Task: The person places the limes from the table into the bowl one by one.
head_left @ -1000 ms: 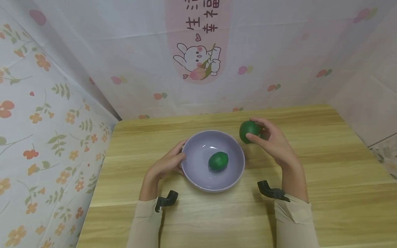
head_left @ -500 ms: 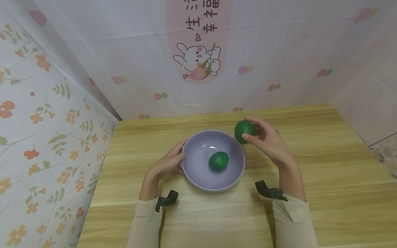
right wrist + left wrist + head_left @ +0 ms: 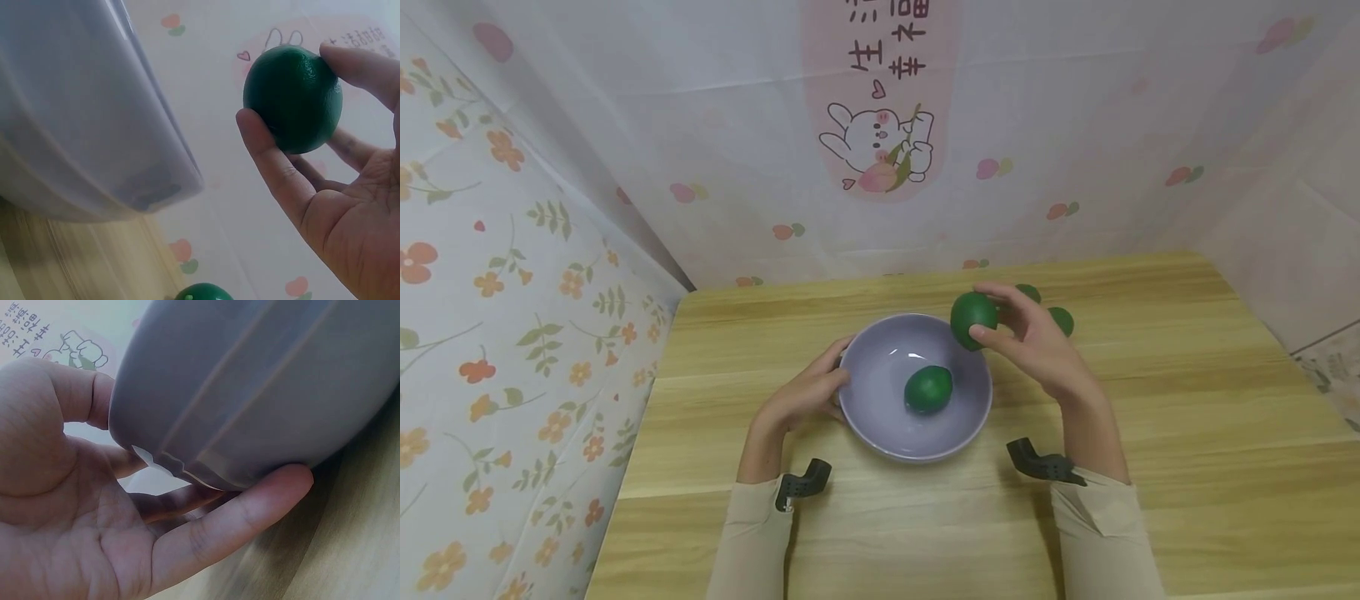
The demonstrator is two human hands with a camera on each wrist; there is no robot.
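A lavender bowl (image 3: pixel 877 417) stands on the wooden table, with one green lime (image 3: pixel 928 389) lying inside it. My left hand (image 3: pixel 803 393) grips the bowl's left side; in the left wrist view the thumb presses its wall (image 3: pixel 262 381) and fingers reach under it. Between thumb and fingers, my right hand (image 3: pixel 1037 354) holds a second green lime (image 3: pixel 973 320) over the bowl's upper right rim. The right wrist view has this smooth lime (image 3: pixel 292 100) pinched at the fingertips, raised and apart from the bowl's outer wall (image 3: pixel 94 112).
Behind the right hand, two more limes lie on the table, a farther lime (image 3: pixel 1028 292) and a nearer lime (image 3: pixel 1062 321), both partly hidden. A printed cloth (image 3: pixel 730 167) hangs along the table's back edge. Black wrist mounts (image 3: pixel 805 481) stick out from both sleeves.
My right hand has carried its lime leftward, from beside the bowl to over its rim. Two limes behind that hand have come into sight. The left hand and bowl have stayed put.
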